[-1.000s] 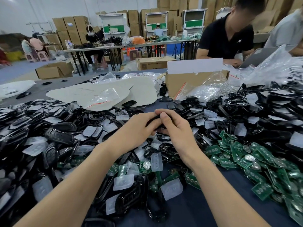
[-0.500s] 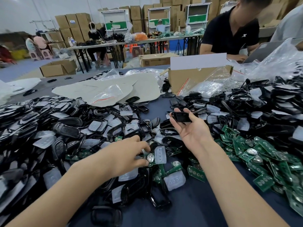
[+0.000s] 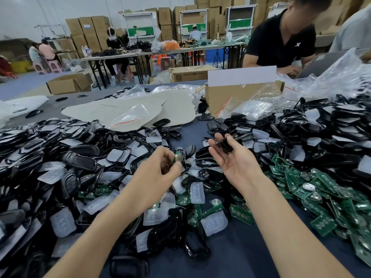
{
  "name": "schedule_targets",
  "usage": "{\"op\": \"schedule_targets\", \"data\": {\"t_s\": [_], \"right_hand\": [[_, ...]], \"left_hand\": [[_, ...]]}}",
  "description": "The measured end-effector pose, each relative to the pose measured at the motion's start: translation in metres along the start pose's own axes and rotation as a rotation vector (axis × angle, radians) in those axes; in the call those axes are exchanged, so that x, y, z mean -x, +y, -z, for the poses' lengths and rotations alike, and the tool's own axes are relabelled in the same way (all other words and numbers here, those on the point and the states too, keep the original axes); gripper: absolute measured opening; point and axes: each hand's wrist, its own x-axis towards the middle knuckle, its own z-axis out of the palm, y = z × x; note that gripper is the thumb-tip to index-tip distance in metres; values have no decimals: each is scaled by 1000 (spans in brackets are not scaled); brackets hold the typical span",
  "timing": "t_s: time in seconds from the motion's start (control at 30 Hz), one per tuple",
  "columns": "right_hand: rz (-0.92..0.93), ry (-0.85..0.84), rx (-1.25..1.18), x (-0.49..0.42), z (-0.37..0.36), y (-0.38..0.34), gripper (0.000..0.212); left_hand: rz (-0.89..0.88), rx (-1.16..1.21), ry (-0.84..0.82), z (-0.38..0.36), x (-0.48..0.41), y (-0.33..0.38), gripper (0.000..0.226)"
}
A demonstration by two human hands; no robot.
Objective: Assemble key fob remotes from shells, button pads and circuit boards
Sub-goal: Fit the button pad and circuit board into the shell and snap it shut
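The left hand (image 3: 158,169) had its grip pinched tight on a small green circuit board (image 3: 177,157), and the right hand (image 3: 236,161), palm up, had its grip curled on a black shell (image 3: 226,145), both above the parts (image 3: 80,163) piled on the dark surface (image 3: 230,257).

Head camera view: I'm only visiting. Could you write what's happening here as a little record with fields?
Left hand: pinches a green circuit board, slightly blurred
Right hand: palm up, fingers curled round a black shell
Left pile: black shells mixed with translucent button pads
Right pile: green circuit boards
Behind: open cardboard box; another person seated
Surface: blue table
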Motion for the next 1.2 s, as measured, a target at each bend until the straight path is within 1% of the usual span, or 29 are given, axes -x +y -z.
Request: {"op": "schedule_targets", "data": {"t_s": [0.1,0.17,0.23,0.37,0.43,0.5,0.57,0.6,0.67,0.73,0.87,1.0,1.07,1.17,1.2], "right_hand": [[-33,17,-46,0,-2,0,11],[-57,-26,-36,1,-5,0,10],[-46,-71,31,1,-7,3,15],[16,-198,324,1,-8,14,22],[45,-270,493,4,-7,20,23],[50,-324,587,7,-7,25,26],[62,-346,646,9,-6,27,28],[69,-344,670,10,-7,28,29],[72,-316,687,9,-7,28,33],[70,-289,674,8,-6,29,38],[63,-280,697,6,-4,31,37],[51,-303,750,5,-4,33,41],[66,-310,775,6,-4,33,41],[93,-318,803,7,-4,32,36],[105,-320,814,7,-4,32,35]], "left_hand": [[50,230,115,-13,-10,1,9],[63,362,148,-21,-14,0,21],[56,424,167,-26,-14,-4,30],[42,481,179,-29,-9,-11,25],[13,453,203,-30,-6,-11,22],[-12,428,231,-31,-4,-11,26],[-13,435,270,-31,-3,-10,36],[-9,447,286,-31,-4,-10,38],[-1,490,312,-32,-5,-13,36],[30,549,331,-33,-6,-16,26],[101,705,321,-33,-5,-20,12],[104,846,279,-32,-4,-18,16],[99,843,282,-32,-4,-18,15],[90,730,319,-34,-6,-19,9],[85,702,333,-35,-7,-19,11]]}}
